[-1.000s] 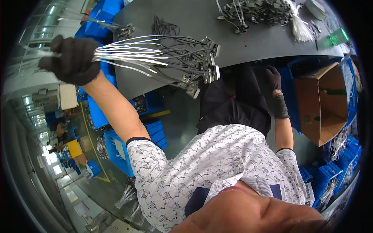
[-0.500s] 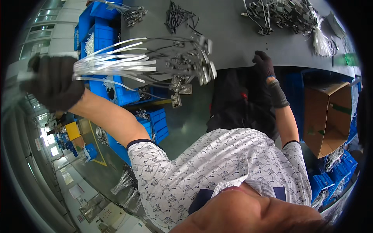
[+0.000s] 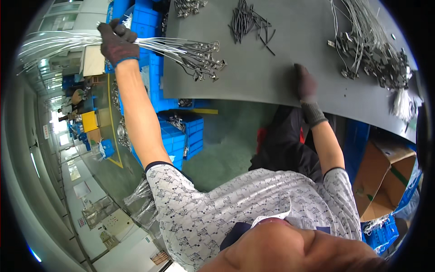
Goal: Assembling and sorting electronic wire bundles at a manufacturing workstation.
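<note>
My left hand [image 3: 118, 43], in a dark glove, is closed around the middle of a bundle of wires [image 3: 156, 44]. The wires' pale ends trail off to the left. On the right they turn dark and finish in small metal connectors [image 3: 204, 59], held over the table's left edge. My right hand [image 3: 306, 84], also gloved, is at the front part of the grey table [image 3: 217, 81]. It is blurred, and its fingers cannot be made out well. Between the hands, farther back, lies a pile of short black tubes [image 3: 244, 22].
More wires with metal connectors [image 3: 367, 54] are heaped on the table's right side. Another cluster of metal connectors [image 3: 188, 7] lies at the far left. Blue crates [image 3: 149, 29] stand beside the table, and others [image 3: 192, 133] on the floor. An open cardboard box [image 3: 385, 177] is at right.
My left hand has moved away and slightly right with the wire bundle. My right hand is lower in the picture, over the tabletop. The view has shifted, showing more table.
</note>
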Demonstrator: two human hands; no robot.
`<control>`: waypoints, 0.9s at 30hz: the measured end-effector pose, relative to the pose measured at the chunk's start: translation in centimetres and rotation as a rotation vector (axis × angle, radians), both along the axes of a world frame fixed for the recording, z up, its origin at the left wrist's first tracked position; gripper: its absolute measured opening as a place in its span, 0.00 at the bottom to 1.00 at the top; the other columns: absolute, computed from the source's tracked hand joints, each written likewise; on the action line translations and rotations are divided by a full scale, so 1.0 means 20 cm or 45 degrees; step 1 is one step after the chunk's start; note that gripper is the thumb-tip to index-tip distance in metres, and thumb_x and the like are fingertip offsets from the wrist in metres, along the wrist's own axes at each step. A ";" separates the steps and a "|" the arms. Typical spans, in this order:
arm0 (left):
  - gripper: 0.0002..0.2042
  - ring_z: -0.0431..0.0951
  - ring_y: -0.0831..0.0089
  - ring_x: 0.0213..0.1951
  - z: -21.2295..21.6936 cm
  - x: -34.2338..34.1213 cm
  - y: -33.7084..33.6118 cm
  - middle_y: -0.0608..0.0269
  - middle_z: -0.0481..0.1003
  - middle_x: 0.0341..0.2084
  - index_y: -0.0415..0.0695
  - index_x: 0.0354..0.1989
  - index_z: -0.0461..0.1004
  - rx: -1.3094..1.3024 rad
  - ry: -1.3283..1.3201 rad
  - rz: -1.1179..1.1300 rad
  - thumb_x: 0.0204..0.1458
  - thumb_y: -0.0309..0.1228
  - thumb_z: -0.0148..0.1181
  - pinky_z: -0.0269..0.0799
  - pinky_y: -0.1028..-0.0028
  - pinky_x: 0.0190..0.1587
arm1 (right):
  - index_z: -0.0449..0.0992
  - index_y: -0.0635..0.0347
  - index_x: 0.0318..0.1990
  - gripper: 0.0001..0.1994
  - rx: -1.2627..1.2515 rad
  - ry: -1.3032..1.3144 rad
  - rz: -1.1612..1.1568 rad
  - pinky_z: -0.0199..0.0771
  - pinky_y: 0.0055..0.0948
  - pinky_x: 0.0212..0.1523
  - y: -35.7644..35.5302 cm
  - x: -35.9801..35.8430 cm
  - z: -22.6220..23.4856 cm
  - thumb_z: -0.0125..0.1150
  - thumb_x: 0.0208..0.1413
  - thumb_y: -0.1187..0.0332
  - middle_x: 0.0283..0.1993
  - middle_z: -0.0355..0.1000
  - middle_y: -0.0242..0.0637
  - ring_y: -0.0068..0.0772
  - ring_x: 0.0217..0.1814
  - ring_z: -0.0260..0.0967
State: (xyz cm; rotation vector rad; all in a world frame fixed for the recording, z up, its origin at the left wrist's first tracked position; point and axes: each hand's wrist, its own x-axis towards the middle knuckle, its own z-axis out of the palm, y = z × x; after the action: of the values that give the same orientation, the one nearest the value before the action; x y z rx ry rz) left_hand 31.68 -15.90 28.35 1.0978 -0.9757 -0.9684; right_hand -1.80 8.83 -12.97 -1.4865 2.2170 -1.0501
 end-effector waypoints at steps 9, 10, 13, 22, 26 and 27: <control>0.22 0.62 0.76 0.14 -0.31 -0.04 -0.94 0.64 0.68 0.16 0.36 0.33 0.72 -0.081 -0.088 -0.021 0.59 0.48 0.59 0.54 0.74 0.16 | 0.74 0.46 0.54 0.14 0.210 -0.047 -0.052 0.78 0.41 0.44 -0.01 0.02 0.12 0.54 0.61 0.65 0.52 0.77 0.35 0.45 0.52 0.76; 0.22 0.62 0.76 0.14 -0.37 -0.08 -1.06 0.64 0.68 0.16 0.36 0.33 0.72 -0.070 -0.076 -0.045 0.59 0.48 0.59 0.54 0.74 0.16 | 0.74 0.46 0.54 0.14 0.221 -0.037 -0.077 0.78 0.41 0.44 0.00 0.01 0.11 0.54 0.61 0.65 0.52 0.77 0.35 0.45 0.52 0.76; 0.26 0.79 0.63 0.23 -0.41 0.09 -1.40 0.48 0.80 0.26 0.31 0.36 0.77 -0.044 -0.214 0.084 0.53 0.50 0.66 0.78 0.63 0.30 | 0.74 0.45 0.55 0.16 0.070 -0.049 -0.030 0.78 0.44 0.40 -0.04 0.06 0.10 0.58 0.58 0.64 0.53 0.77 0.33 0.46 0.48 0.77; 0.24 0.80 0.50 0.37 -1.12 -0.58 -0.80 0.45 0.79 0.36 0.32 0.41 0.76 -0.077 -1.339 0.521 0.42 0.41 0.70 0.74 0.58 0.45 | 0.75 0.50 0.53 0.14 0.198 -0.028 -0.151 0.79 0.42 0.45 0.05 -0.08 0.14 0.56 0.60 0.66 0.51 0.77 0.40 0.51 0.49 0.77; 0.13 0.81 0.54 0.32 -1.72 -0.49 -0.05 0.50 0.79 0.27 0.44 0.29 0.79 -0.137 -1.396 -0.278 0.50 0.42 0.65 0.74 0.61 0.37 | 0.73 0.48 0.55 0.17 0.056 -0.136 0.002 0.78 0.43 0.46 -0.07 0.05 0.12 0.56 0.58 0.67 0.53 0.76 0.38 0.50 0.50 0.76; 0.14 0.81 0.51 0.32 -1.79 -0.71 0.16 0.47 0.78 0.27 0.43 0.28 0.79 -0.026 -1.426 -0.378 0.50 0.43 0.64 0.74 0.60 0.36 | 0.73 0.48 0.56 0.17 0.067 -0.117 -0.035 0.78 0.43 0.46 -0.03 0.01 0.09 0.56 0.58 0.68 0.53 0.76 0.38 0.51 0.50 0.76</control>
State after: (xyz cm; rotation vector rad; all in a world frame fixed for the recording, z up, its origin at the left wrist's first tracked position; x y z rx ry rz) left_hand 17.43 -12.77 -7.53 1.5249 -2.0843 -0.5049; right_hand -1.52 8.25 -11.07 -1.3622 2.1896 -1.0388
